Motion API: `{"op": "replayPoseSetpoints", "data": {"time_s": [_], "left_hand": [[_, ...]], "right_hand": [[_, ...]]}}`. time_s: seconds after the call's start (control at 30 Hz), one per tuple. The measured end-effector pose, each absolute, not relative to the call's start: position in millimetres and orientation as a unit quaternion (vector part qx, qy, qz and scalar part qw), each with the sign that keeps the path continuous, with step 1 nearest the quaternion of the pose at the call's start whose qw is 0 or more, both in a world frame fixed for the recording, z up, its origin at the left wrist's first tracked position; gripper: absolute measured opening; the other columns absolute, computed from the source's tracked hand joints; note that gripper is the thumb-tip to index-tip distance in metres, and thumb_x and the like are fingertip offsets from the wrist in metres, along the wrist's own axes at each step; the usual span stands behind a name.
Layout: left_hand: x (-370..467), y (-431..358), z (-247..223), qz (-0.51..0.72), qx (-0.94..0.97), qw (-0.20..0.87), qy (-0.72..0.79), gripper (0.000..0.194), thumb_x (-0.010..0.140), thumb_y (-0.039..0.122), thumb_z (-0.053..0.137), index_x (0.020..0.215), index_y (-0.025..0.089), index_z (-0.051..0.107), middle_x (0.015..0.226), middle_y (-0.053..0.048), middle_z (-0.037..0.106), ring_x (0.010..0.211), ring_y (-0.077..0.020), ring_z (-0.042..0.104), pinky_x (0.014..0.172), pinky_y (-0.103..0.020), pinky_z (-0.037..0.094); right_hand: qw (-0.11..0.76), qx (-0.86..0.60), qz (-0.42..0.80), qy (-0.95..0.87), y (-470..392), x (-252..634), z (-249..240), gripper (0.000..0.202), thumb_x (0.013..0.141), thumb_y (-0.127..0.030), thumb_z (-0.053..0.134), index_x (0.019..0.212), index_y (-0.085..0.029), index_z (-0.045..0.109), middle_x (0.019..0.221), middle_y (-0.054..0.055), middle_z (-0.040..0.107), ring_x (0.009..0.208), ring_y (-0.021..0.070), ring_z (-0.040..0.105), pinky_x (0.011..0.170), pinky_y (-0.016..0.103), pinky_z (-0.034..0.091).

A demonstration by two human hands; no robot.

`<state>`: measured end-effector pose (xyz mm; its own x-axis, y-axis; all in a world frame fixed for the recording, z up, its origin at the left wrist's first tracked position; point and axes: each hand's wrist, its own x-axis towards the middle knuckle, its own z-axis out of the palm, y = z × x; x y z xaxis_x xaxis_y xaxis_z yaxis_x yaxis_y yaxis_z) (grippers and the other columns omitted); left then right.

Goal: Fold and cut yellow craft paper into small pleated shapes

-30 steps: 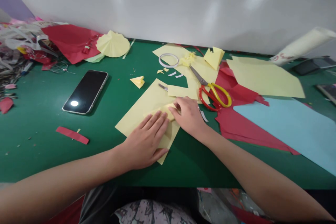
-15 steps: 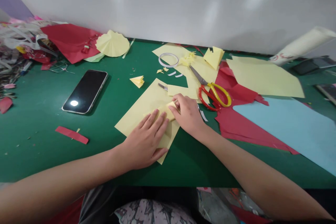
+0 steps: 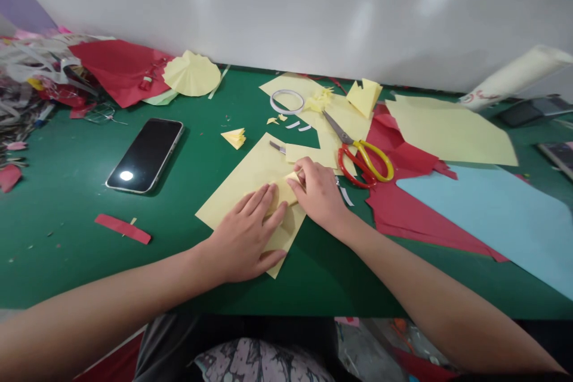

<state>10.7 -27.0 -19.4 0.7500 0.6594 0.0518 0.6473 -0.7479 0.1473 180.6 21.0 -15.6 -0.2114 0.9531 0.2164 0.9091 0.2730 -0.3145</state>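
A folded strip of yellow paper [image 3: 281, 192] lies over a larger yellow sheet [image 3: 242, 185] on the green table. My left hand [image 3: 246, 233] rests flat on the strip and sheet, fingers stretched out and slightly spread. At the strip's right end, my right hand [image 3: 320, 191] pinches it between thumb and curled fingers. Just beyond the hands is a small yellow piece [image 3: 311, 155] beside a metal-tipped tool [image 3: 277, 147], mostly covered. Red-and-yellow-handled scissors [image 3: 358, 149] lie to the right of my right hand, blades pointing away.
A phone [image 3: 145, 155] and a red paper strip [image 3: 123, 228] lie left. Behind are a tape roll [image 3: 287, 102], a pleated yellow disc [image 3: 192, 74] and a small folded yellow fan [image 3: 234, 138]. Red paper [image 3: 403, 209] and blue paper [image 3: 487, 209] spread right. Scraps pile far left.
My left hand has slid slightly left along the folded strip, uncovering more of it. The right hand keeps its pinch in nearly the same place.
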Motion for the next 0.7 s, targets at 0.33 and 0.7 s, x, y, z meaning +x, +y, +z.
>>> {"op": "replayPoseSetpoints", "data": {"time_s": [0.33, 0.7], "left_hand": [[11.4, -26.3, -18.5, 0.05, 0.933, 0.053, 0.352, 0.065, 0.078, 0.053, 0.034, 0.126, 0.011, 0.025, 0.133, -0.022, 0.023, 0.125, -0.0316, 0.017, 0.098, -0.043, 0.024], [10.9, -27.3, -20.4, 0.058, 0.932, 0.057, 0.353, 0.064, 0.079, 0.052, 0.033, 0.126, 0.011, 0.024, 0.135, -0.021, 0.02, 0.125, -0.0316, 0.017, 0.098, -0.043, 0.024]], "right_hand": [[0.209, -0.594, 0.066, -0.774, 21.9, 182.4, -16.5, 0.009, 0.072, -0.015, 0.042, 0.077, -0.019, 0.036, 0.059, -0.001, 0.046, 0.055, 0.0133, 0.043, 0.057, 0.026, 0.031], [0.197, -0.596, 0.017, -0.778, 19.4, 182.4, -19.0, 0.007, 0.073, -0.013, 0.038, 0.073, -0.019, 0.036, 0.063, 0.002, 0.052, 0.065, 0.0171, 0.048, 0.064, 0.03, 0.031]]}}
